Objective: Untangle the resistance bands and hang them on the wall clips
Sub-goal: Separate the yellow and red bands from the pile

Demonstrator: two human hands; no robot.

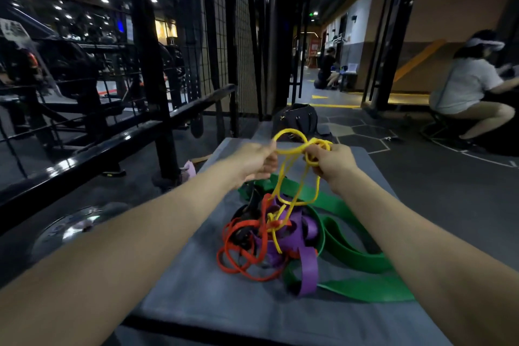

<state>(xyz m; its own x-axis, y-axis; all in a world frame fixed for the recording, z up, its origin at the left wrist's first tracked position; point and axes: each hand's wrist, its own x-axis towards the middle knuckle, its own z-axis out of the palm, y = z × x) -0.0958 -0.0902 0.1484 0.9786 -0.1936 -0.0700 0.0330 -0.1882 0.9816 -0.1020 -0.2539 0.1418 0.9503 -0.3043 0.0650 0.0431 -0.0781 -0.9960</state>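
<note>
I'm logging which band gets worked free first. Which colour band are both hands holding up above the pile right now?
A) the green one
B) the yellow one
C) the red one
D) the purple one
B: the left hand and right hand both grip the yellow band, lifted above the pile, while the red band, purple band and green band lie on the grey mat.

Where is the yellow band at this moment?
In the head view, centre frame: the yellow band is lifted between the left hand and right hand, its lower end still knotted into the pile on the grey mat.
</note>
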